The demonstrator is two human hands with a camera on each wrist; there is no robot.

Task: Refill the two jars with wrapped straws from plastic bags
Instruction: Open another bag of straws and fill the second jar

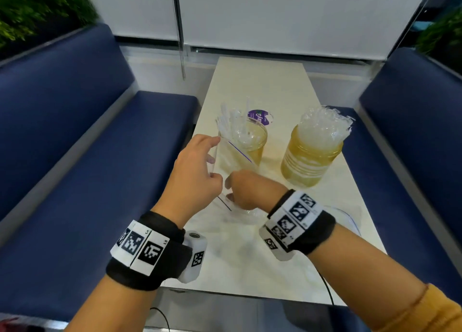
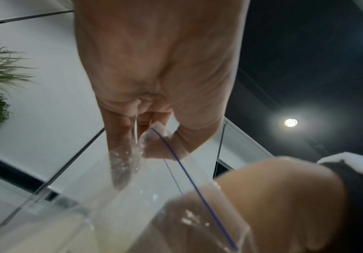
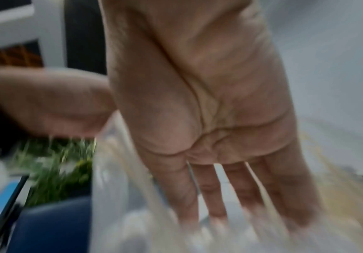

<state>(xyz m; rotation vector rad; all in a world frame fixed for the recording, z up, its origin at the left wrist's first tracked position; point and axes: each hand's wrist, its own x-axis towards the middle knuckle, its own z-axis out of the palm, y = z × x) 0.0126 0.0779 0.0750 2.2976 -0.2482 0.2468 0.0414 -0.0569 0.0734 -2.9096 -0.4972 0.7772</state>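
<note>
Person's standing at the end of a pale tabletop [image 1: 250, 269] btwn two blue benches [image 1: 87, 144]. Left hand [image 1: 197, 171] is holding a clear zip bag [image 1: 232, 161] up over the tabletop, thumb & fingers pinching the bag's top edge by the blue seal line; the left wrist view is showing that pinch close up [image 2: 154, 137], so that grip is clamped on the bag. Right hand [image 1: 246, 190] is reaching into the bag's mouth w/ fingers straight & slightly spread, seen through the plastic in the right wrist view [image 3: 219, 171]. That view is blurry, and those fingers aren't visibly closing round anything, so that grip is apart.

Two amber jars are standing on the tabletop past the hands. Left jar [image 1: 252, 144] is just behind the bag, part filled w/ wrapped straws [image 1: 232, 124] sticking up & leaning left. Right jar [image 1: 310, 156] is well apart from it, packed full w/ straws [image 1: 325, 121] bunching out the top. A purple-and-white round lid [image 1: 260, 116] is lying just behind the left jar. Another clear bag [image 1: 347, 219] is lying flat on the tabletop under the right wrist.
</note>
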